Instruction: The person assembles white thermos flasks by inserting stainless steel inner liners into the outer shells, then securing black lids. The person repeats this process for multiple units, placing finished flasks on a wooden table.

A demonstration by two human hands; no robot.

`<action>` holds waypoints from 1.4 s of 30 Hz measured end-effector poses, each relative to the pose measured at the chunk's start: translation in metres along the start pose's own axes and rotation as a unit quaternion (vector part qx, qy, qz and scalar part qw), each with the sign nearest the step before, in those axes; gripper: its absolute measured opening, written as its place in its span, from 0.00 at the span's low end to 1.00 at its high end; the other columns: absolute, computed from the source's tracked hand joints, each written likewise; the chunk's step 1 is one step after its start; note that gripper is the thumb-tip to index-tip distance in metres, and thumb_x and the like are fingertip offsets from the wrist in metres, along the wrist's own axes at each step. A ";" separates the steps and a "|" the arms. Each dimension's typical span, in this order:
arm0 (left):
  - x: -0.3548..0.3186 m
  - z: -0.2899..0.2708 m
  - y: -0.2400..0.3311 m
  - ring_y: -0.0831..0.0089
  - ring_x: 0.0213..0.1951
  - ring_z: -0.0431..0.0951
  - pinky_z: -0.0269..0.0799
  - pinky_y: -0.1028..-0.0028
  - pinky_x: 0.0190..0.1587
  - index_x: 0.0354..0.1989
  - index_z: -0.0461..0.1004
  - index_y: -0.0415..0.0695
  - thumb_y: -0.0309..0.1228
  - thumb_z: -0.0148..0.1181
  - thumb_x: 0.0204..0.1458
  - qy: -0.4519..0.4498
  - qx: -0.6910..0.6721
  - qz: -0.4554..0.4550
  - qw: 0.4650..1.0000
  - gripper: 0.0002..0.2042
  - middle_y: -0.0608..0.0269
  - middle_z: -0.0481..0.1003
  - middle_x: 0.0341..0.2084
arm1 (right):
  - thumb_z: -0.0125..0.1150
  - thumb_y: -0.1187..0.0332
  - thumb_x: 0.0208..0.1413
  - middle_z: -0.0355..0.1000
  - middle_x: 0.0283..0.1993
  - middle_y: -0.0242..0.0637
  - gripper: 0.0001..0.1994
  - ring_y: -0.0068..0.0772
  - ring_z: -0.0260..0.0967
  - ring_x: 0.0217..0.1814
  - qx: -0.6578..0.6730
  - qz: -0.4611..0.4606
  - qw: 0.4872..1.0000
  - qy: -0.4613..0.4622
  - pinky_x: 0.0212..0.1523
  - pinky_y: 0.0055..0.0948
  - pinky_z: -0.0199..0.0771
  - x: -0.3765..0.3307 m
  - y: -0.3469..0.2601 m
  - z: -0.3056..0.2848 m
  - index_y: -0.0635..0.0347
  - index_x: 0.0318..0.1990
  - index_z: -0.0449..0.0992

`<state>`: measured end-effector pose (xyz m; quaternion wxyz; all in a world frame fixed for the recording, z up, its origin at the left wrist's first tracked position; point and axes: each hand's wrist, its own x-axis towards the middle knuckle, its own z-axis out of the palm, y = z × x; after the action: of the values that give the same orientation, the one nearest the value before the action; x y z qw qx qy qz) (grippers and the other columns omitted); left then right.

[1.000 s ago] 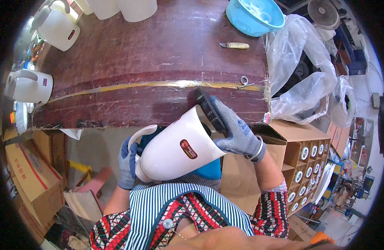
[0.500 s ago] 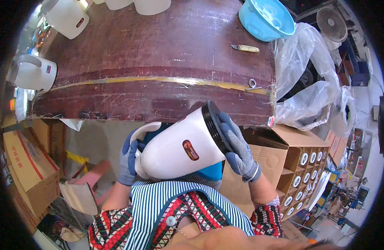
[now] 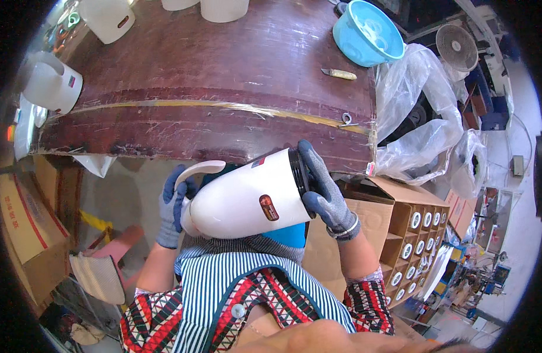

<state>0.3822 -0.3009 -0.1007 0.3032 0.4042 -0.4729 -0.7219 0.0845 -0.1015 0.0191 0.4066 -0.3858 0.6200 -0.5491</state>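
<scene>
both gloved hands (image 3: 321,191) clasp the white jug (image 3: 247,197) below the table (image 3: 224,76), beside boxed caps (image 3: 415,235).

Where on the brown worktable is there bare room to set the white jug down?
The widest bare patch on the worktable is its middle, between the white jug at the left edge and the small knife beside the blue basin. The front strip is bare up to the metal ring. The far edge is crowded with white containers.
</scene>
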 end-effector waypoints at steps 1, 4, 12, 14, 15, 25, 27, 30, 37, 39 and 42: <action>-0.006 -0.004 -0.002 0.75 0.40 0.75 0.73 0.73 0.46 0.60 0.73 0.39 0.43 0.59 0.67 -0.003 -0.019 -0.025 0.999 0.21 0.64 0.78 0.39 | 0.64 0.44 0.57 0.44 0.82 0.49 0.48 0.48 0.37 0.85 -0.032 -0.013 0.999 -0.014 0.81 0.44 0.37 -0.001 0.000 0.001 0.61 0.78 0.53; -0.015 -0.020 -0.007 0.73 0.40 0.76 0.73 0.71 0.48 0.54 0.75 0.40 0.44 0.58 0.67 -0.031 -0.052 -0.068 0.996 0.19 0.63 0.78 0.39 | 0.64 0.43 0.56 0.46 0.82 0.52 0.46 0.51 0.38 0.85 -0.074 -0.048 0.996 0.003 0.80 0.46 0.40 -0.013 -0.009 0.014 0.60 0.77 0.56; 0.025 -0.050 -0.039 0.65 0.49 0.80 0.76 0.60 0.59 0.61 0.71 0.38 0.40 0.53 0.69 -0.161 -0.110 -0.122 0.973 0.20 0.54 0.80 0.45 | 0.64 0.34 0.50 0.44 0.81 0.60 0.50 0.63 0.41 0.83 -0.223 -0.140 0.965 -0.023 0.79 0.55 0.39 -0.034 -0.042 0.033 0.57 0.74 0.63; 0.032 -0.049 -0.044 0.66 0.47 0.80 0.77 0.62 0.56 0.58 0.73 0.38 0.40 0.54 0.69 -0.175 -0.140 -0.131 0.966 0.18 0.55 0.80 0.44 | 0.61 0.31 0.51 0.42 0.81 0.62 0.50 0.65 0.39 0.83 -0.200 -0.162 0.966 -0.017 0.79 0.56 0.36 -0.040 -0.028 0.038 0.56 0.75 0.62; 0.033 -0.051 -0.046 0.66 0.46 0.80 0.77 0.63 0.55 0.56 0.74 0.38 0.39 0.54 0.69 -0.180 -0.160 -0.130 0.962 0.17 0.56 0.80 0.44 | 0.61 0.30 0.52 0.42 0.81 0.63 0.50 0.66 0.38 0.83 -0.204 -0.187 0.961 -0.016 0.79 0.57 0.35 -0.042 -0.020 0.039 0.56 0.75 0.62; -0.025 -0.013 0.138 0.59 0.46 0.81 0.75 0.61 0.57 0.42 0.79 0.33 0.30 0.65 0.51 -0.102 0.166 0.455 0.869 0.14 0.54 0.81 0.39 | 0.56 0.47 0.67 0.48 0.81 0.53 0.44 0.47 0.45 0.83 -0.155 -0.044 0.976 0.150 0.79 0.43 0.46 -0.054 -0.046 0.049 0.64 0.79 0.44; -0.022 -0.016 0.140 0.58 0.47 0.81 0.75 0.59 0.56 0.42 0.79 0.32 0.30 0.64 0.52 -0.137 0.180 0.464 0.856 0.13 0.52 0.81 0.40 | 0.48 0.42 0.70 0.52 0.80 0.49 0.42 0.43 0.48 0.81 -0.077 -0.043 0.991 0.103 0.78 0.42 0.49 -0.057 -0.037 0.041 0.66 0.78 0.47; -0.004 -0.057 0.102 0.55 0.47 0.82 0.79 0.57 0.53 0.48 0.77 0.35 0.40 0.59 0.61 -0.087 0.098 0.274 0.953 0.19 0.48 0.81 0.43 | 0.38 0.23 0.60 0.56 0.78 0.48 0.54 0.43 0.53 0.79 0.031 0.022 0.999 0.034 0.76 0.46 0.53 -0.074 -0.060 0.023 0.63 0.78 0.52; 0.011 -0.021 0.073 0.58 0.41 0.81 0.77 0.62 0.50 0.48 0.77 0.35 0.32 0.61 0.63 -0.082 0.140 0.294 0.942 0.13 0.54 0.80 0.36 | 0.49 0.31 0.62 0.48 0.80 0.58 0.45 0.60 0.42 0.83 -0.144 -0.357 0.921 0.067 0.78 0.55 0.43 -0.058 -0.052 0.031 0.60 0.74 0.60; -0.023 -0.013 0.105 0.61 0.41 0.82 0.80 0.62 0.50 0.48 0.76 0.35 0.38 0.62 0.64 -0.052 0.129 0.377 0.916 0.16 0.50 0.81 0.41 | 0.51 0.40 0.66 0.49 0.79 0.58 0.41 0.52 0.45 0.83 -0.208 -0.206 0.954 0.064 0.79 0.47 0.46 -0.063 -0.052 0.021 0.63 0.75 0.56; -0.036 -0.010 0.143 0.59 0.43 0.82 0.79 0.59 0.52 0.46 0.77 0.35 0.39 0.63 0.62 -0.110 0.185 0.481 0.850 0.17 0.52 0.81 0.42 | 0.51 0.45 0.69 0.51 0.79 0.58 0.40 0.48 0.48 0.82 -0.109 -0.069 0.990 0.061 0.79 0.42 0.47 -0.072 -0.050 0.012 0.66 0.77 0.52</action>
<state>0.4167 -0.3287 0.0407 0.4779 0.0935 -0.7633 -0.4245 0.1236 -0.0445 0.0737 0.2845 -0.4355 0.6719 -0.5272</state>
